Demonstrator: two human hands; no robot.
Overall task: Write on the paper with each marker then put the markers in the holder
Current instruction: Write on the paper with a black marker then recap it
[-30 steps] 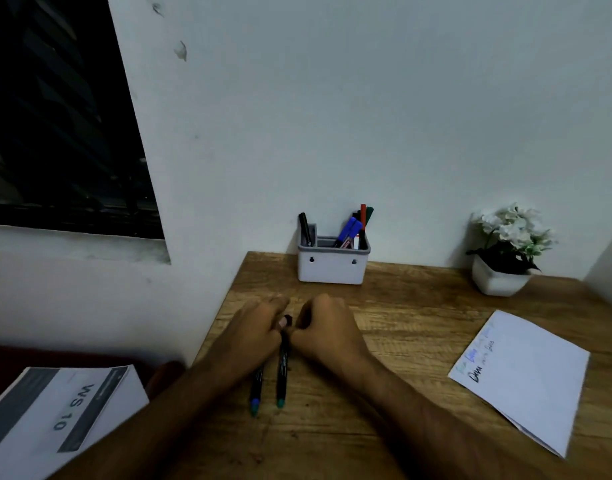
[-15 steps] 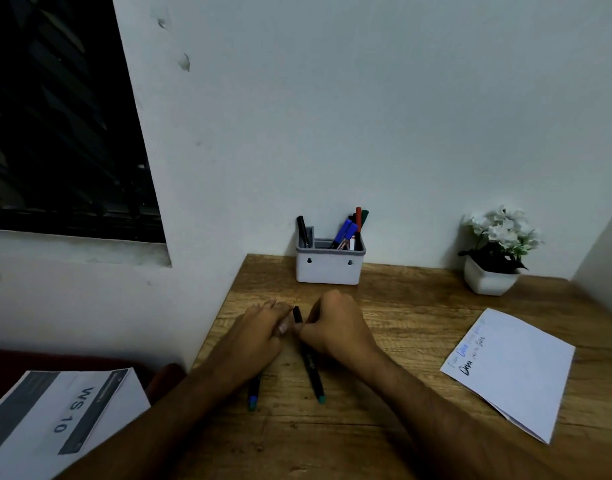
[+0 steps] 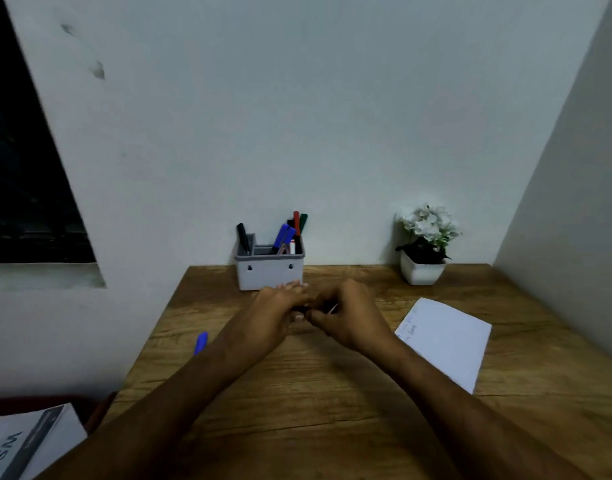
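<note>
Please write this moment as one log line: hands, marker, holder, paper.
hands: left hand and right hand together on dark marker | holder: behind hands | paper: right, untouched

A potted white flower stands on the wooden desk.

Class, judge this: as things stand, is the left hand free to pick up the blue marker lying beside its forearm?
Probably not yet: the left hand is busy with a dark marker shared with the right hand, though the blue marker lies unobstructed.

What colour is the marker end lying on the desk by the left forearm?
Blue marker end, seen in the head view; the left forearm hides the rest.
</note>
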